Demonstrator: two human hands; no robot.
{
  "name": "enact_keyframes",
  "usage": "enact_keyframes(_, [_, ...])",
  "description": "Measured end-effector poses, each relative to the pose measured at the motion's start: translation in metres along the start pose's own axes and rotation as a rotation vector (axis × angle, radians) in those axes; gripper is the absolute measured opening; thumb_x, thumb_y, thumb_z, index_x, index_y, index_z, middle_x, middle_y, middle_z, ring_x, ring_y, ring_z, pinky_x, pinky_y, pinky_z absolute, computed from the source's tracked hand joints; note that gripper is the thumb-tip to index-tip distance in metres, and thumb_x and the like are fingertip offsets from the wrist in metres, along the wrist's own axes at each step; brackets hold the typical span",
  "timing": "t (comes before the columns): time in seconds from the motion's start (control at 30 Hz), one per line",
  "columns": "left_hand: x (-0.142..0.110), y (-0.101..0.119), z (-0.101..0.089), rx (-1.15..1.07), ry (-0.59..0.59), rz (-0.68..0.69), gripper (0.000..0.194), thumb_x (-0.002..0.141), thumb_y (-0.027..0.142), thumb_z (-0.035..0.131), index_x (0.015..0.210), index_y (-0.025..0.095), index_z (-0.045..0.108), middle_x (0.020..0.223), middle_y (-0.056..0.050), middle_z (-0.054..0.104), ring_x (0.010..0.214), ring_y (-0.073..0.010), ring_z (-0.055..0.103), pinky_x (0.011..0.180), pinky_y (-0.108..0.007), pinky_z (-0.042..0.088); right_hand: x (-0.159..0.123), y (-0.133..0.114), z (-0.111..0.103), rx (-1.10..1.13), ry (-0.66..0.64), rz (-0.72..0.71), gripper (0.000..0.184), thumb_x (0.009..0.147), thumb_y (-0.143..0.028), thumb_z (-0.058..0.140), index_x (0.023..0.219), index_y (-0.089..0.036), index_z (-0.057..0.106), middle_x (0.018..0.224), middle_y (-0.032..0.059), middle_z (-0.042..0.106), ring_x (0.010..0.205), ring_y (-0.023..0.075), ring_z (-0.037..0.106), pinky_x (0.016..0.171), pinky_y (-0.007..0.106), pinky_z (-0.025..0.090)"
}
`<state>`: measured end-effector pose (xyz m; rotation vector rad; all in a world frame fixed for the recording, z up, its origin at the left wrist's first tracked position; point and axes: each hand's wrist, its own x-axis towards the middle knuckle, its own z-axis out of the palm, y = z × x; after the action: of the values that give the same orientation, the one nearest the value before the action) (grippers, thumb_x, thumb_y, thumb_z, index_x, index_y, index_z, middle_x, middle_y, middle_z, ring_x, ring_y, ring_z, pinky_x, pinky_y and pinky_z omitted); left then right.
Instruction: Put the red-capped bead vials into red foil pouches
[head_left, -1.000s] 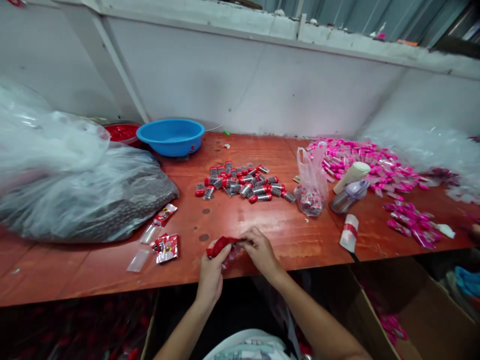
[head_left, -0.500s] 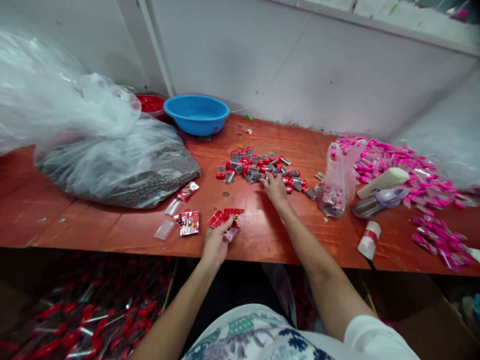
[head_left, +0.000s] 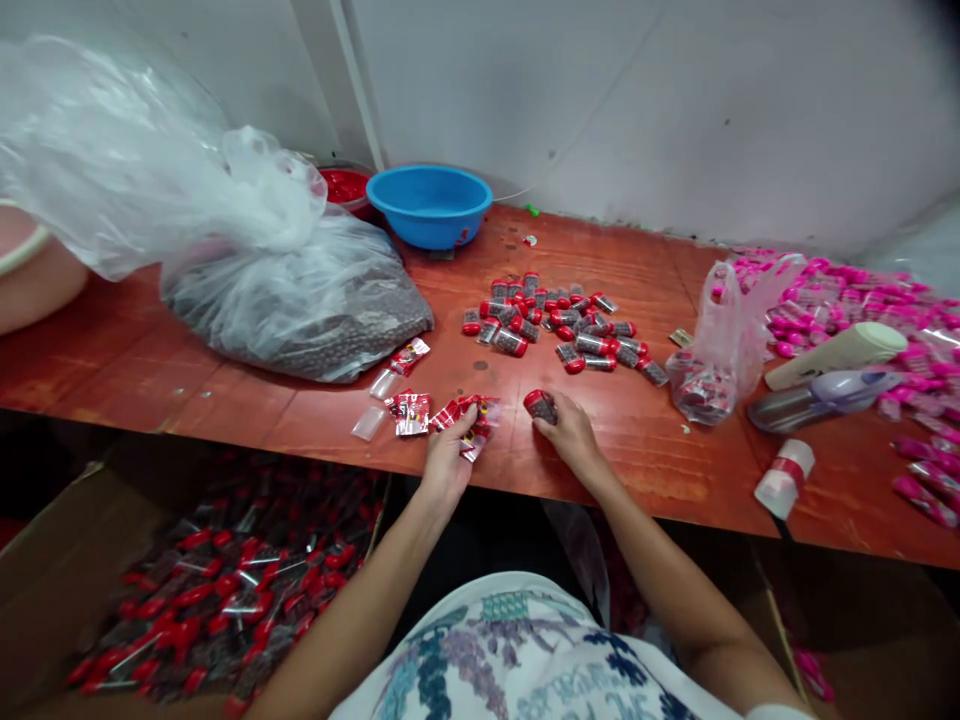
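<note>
My left hand (head_left: 448,455) rests at the near edge of the red wooden table (head_left: 645,440), its fingers closed on a red printed packet (head_left: 471,418). My right hand (head_left: 573,432) is just to its right, fingers closed on a small red-capped tube (head_left: 540,404) filled with dark beads. Farther back lies a pile of the same red-capped tubes (head_left: 559,325). A few more red packets (head_left: 412,412) and clear sleeves (head_left: 370,422) lie left of my left hand.
A big clear bag of dark beads (head_left: 300,310) fills the left of the table; a blue bowl (head_left: 430,205) stands behind. On the right are a small plastic bag (head_left: 712,350), a sealing tool (head_left: 825,390), a tape roll (head_left: 784,478) and pink tubes (head_left: 847,300). A box of filled packets (head_left: 225,590) sits below left.
My right hand reached out to the pile of tubes and came back toward my left hand with one tube in its fingers. The left hand stayed on the packet. My view turned left and down.
</note>
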<state>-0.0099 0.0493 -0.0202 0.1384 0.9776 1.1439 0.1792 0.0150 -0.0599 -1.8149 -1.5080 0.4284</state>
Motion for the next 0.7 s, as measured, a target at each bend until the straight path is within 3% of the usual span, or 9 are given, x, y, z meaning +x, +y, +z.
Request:
enact_keyframes(0.13, [-0.001, -0.003, -0.001, -0.002, -0.033, 0.029, 0.019, 0.062, 0.007, 0.077, 0.078, 0.013, 0.069, 0.077, -0.004, 0.072, 0.066, -0.0145, 0.067, 0.065, -0.027, 0.056, -0.027, -0.028, -0.007, 0.556, 0.046, 0.212, 0.037, 0.076, -0.03, 0.063, 0.112, -0.02, 0.062, 0.098, 0.0035, 0.068, 0.083, 0.0184, 0.062, 0.076, 0.032, 0.048])
enact_keyframes(0.27, [-0.006, -0.006, 0.002, 0.023, -0.051, 0.063, 0.023, 0.059, 0.009, 0.08, 0.079, 0.012, 0.069, 0.076, -0.004, 0.072, 0.067, -0.0146, 0.067, 0.067, -0.028, 0.056, -0.044, -0.061, -0.012, 0.877, 0.118, 0.254, 0.035, 0.075, -0.03, 0.068, 0.107, -0.022, 0.06, 0.093, 0.0008, 0.067, 0.075, 0.0141, 0.061, 0.068, 0.027, 0.05])
enact_keyframes(0.37, [-0.011, -0.009, 0.004, 0.05, -0.055, 0.087, 0.024, 0.057, 0.009, 0.081, 0.077, 0.011, 0.068, 0.074, -0.003, 0.071, 0.066, -0.0142, 0.067, 0.065, -0.027, 0.056, -0.05, -0.071, -0.01, 0.963, 0.164, 0.283, 0.026, 0.075, -0.03, 0.068, 0.099, -0.022, 0.06, 0.084, -0.0015, 0.065, 0.066, 0.0116, 0.059, 0.062, 0.025, 0.051])
enact_keyframes(0.47, [-0.015, -0.011, 0.006, 0.077, -0.076, 0.118, 0.026, 0.055, 0.011, 0.082, 0.077, 0.012, 0.068, 0.072, -0.002, 0.071, 0.064, -0.014, 0.066, 0.063, -0.027, 0.055, -0.051, -0.071, -0.005, 1.002, 0.129, 0.322, 0.025, 0.074, -0.031, 0.069, 0.095, -0.021, 0.06, 0.081, -0.0022, 0.065, 0.062, 0.0108, 0.059, 0.06, 0.025, 0.052])
enact_keyframes(0.7, [-0.026, -0.008, 0.011, 0.127, -0.171, 0.233, 0.027, 0.059, 0.021, 0.081, 0.081, 0.015, 0.067, 0.077, 0.0, 0.07, 0.07, -0.0139, 0.065, 0.067, -0.028, 0.053, -0.053, -0.067, -0.004, 1.111, 0.033, 0.439, 0.034, 0.071, -0.034, 0.072, 0.097, -0.021, 0.055, 0.068, -0.0035, 0.067, 0.049, 0.0106, 0.06, 0.049, 0.023, 0.051])
